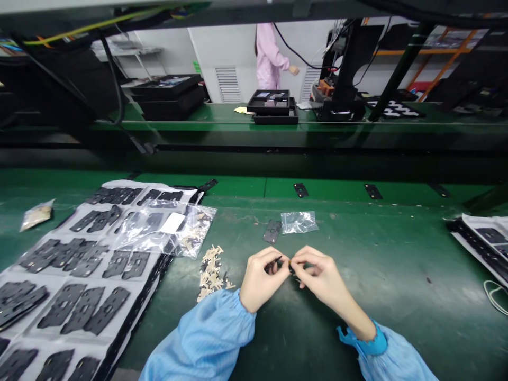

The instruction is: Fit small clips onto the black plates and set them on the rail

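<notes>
Left grip (261,276) pinches a dark piece (273,263), long axis rising rightward — right grip (322,272) unclear.

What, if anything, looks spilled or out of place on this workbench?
The small beige pieces look spilled: they lie in a loose heap directly on the green bench, near the left hand, with no container. The clear bag lies askew across the tray of black plates, partly covering them. Both may be intentional.
</notes>
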Available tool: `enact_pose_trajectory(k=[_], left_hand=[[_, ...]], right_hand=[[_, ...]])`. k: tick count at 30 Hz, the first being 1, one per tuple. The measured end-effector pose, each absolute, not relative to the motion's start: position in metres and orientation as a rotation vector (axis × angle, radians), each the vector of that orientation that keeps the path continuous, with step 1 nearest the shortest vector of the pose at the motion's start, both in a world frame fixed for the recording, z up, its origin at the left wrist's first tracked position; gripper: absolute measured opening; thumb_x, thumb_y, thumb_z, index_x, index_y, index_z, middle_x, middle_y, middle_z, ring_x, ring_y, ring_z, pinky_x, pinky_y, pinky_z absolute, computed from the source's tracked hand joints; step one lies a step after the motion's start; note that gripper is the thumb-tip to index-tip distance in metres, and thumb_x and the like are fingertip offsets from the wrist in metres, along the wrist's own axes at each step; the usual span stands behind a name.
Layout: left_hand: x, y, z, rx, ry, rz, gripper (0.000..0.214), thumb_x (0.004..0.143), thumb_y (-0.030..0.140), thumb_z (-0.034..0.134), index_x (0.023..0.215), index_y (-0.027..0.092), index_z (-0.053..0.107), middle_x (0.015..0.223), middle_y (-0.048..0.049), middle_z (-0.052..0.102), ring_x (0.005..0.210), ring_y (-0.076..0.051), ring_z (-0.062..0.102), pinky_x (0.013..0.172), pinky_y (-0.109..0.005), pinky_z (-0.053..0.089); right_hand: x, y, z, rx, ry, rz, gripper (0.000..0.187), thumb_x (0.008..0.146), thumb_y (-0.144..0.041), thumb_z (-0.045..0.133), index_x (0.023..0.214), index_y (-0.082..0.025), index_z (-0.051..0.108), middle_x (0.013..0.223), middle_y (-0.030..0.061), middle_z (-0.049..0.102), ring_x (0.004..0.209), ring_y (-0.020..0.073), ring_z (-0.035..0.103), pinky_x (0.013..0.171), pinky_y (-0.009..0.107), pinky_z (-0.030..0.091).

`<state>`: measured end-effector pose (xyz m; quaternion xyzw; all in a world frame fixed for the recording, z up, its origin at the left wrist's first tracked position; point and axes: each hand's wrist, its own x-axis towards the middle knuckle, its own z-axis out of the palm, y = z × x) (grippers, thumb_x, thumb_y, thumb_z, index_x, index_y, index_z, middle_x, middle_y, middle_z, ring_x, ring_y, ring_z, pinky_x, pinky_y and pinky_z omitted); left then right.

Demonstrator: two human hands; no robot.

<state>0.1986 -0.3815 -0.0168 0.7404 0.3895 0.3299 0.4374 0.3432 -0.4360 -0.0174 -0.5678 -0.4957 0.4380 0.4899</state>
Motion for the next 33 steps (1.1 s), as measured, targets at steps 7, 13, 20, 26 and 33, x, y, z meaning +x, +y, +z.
enact_pose_trajectory(k=[7, 13, 20, 26, 33], left_hand=[[0.197, -0.372, -0.016, 1.897, 1.025, 0.813, 0.015, 0.078, 0.012, 0.051, 0.069, 0.016, 0.063, 0.071, 0.0002, 0.059, 0.057, -0.009, 0.047, 0.053, -0.02, 0.036], [0.197, -0.377, -0.027, 2.182, 0.927, 0.641, 0.017, 0.082, 0.014, 0.049, 0.081, 0.019, 0.066, 0.073, -0.0005, 0.059, 0.061, -0.01, 0.051, 0.059, -0.022, 0.039], [0.198, -0.381, -0.021, 2.22, 0.987, 0.679, 0.009, 0.081, 0.022, 0.056, 0.074, 0.018, 0.059, 0.073, -0.0005, 0.055, 0.06, -0.01, 0.05, 0.059, -0.023, 0.041], [0.2, -0.388, -0.017, 2.072, 0.885, 0.97, 0.015, 0.083, 0.018, 0.052, 0.091, 0.018, 0.065, 0.081, -0.0043, 0.06, 0.067, -0.012, 0.055, 0.063, -0.023, 0.045], [0.201, -0.386, -0.013, 1.947, 0.984, 0.984, 0.011, 0.081, 0.019, 0.054, 0.074, 0.015, 0.062, 0.072, -0.0017, 0.055, 0.052, -0.007, 0.047, 0.05, -0.021, 0.04]], right_hand=[[0.361, -0.433, -0.012, -1.352, -0.98, 1.008, 0.014, 0.075, -0.028, 0.065, 0.072, -0.015, 0.065, 0.079, 0.0026, 0.053, 0.054, 0.0096, 0.052, 0.038, 0.021, 0.052], [0.371, -0.431, -0.017, -1.425, -0.942, 0.938, 0.017, 0.074, -0.031, 0.067, 0.073, -0.015, 0.064, 0.077, 0.0037, 0.055, 0.059, 0.0126, 0.054, 0.037, 0.021, 0.052], [0.361, -0.431, -0.031, -1.512, -1.05, 0.906, 0.019, 0.075, -0.032, 0.064, 0.071, -0.014, 0.063, 0.073, 0.0021, 0.054, 0.051, 0.0109, 0.056, 0.035, 0.02, 0.05], [0.352, -0.434, -0.031, -1.499, -1.066, 1.008, 0.02, 0.076, -0.034, 0.062, 0.075, -0.014, 0.063, 0.072, 0.0018, 0.054, 0.056, 0.0136, 0.061, 0.037, 0.02, 0.052], [0.358, -0.433, -0.032, -1.525, -1.029, 0.982, 0.02, 0.074, -0.033, 0.063, 0.072, -0.014, 0.062, 0.07, 0.002, 0.054, 0.055, 0.0137, 0.06, 0.038, 0.021, 0.053]])
